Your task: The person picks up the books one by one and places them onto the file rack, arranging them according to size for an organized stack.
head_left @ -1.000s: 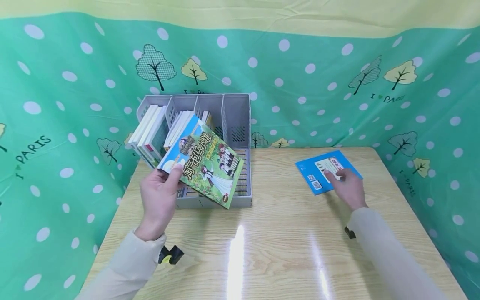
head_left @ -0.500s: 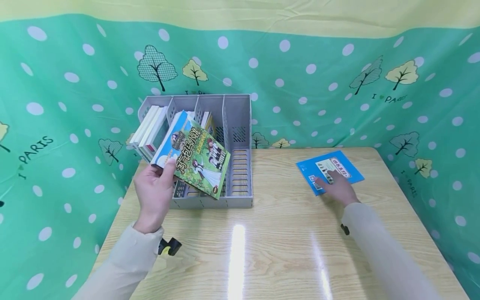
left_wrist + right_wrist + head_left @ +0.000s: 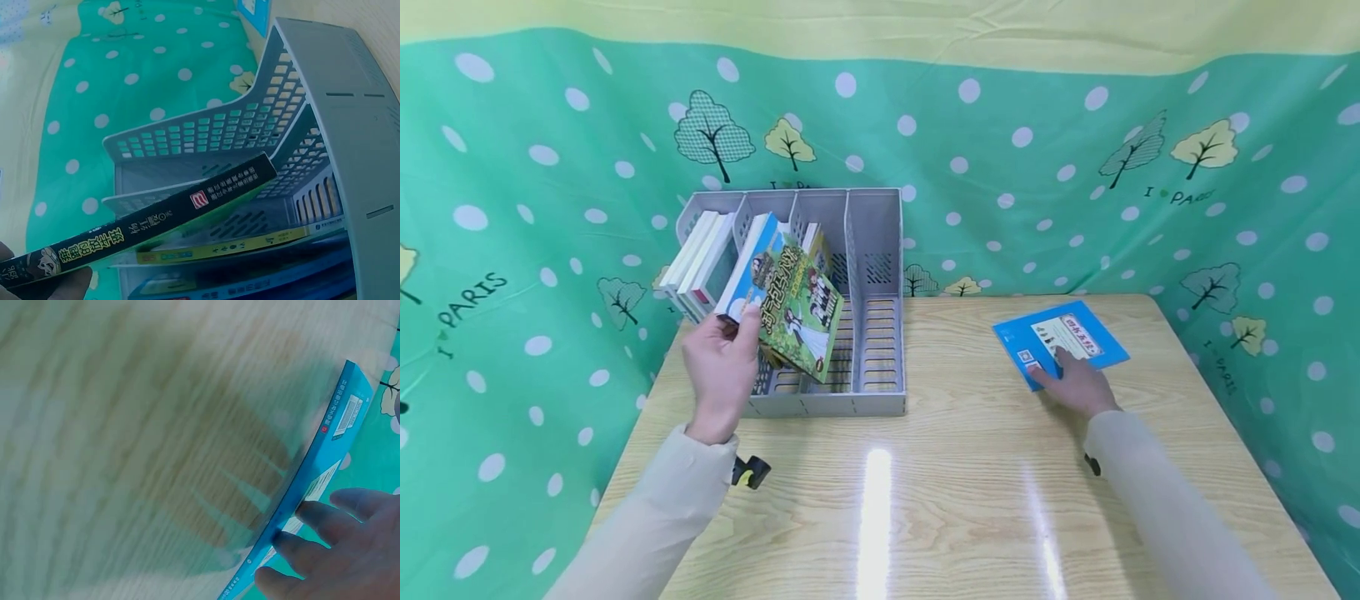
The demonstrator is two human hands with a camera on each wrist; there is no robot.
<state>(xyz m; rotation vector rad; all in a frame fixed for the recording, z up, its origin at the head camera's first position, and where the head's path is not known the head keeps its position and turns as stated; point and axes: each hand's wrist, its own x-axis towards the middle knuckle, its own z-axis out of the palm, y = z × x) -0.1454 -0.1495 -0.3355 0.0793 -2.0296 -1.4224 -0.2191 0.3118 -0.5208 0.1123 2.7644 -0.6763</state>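
My left hand (image 3: 724, 362) pinches a green and blue illustrated book (image 3: 797, 317) by its lower left corner, thumb on the cover. The book is tilted in front of the grey file organizer (image 3: 827, 406), over its middle compartments. In the left wrist view the book's black spine (image 3: 156, 219) crosses above the compartments. On the table at the right lies a blue book (image 3: 1015, 333) with a white label and a barcode. My right hand (image 3: 1081, 385) is over its near edge, and in the right wrist view the fingers (image 3: 322, 522) lie loosely spread at the blue book (image 3: 334, 440).
White-edged books (image 3: 696, 258) lean in the organizer's leftmost compartment. A yellow book (image 3: 237, 247) stands in another compartment. A green dotted curtain (image 3: 1000, 183) hangs behind the wooden table (image 3: 970, 467) and along both sides.
My left hand has carried the green book a little up and back, closer over the organizer. My right hand has shifted slightly left on the blue book, which has barely moved.
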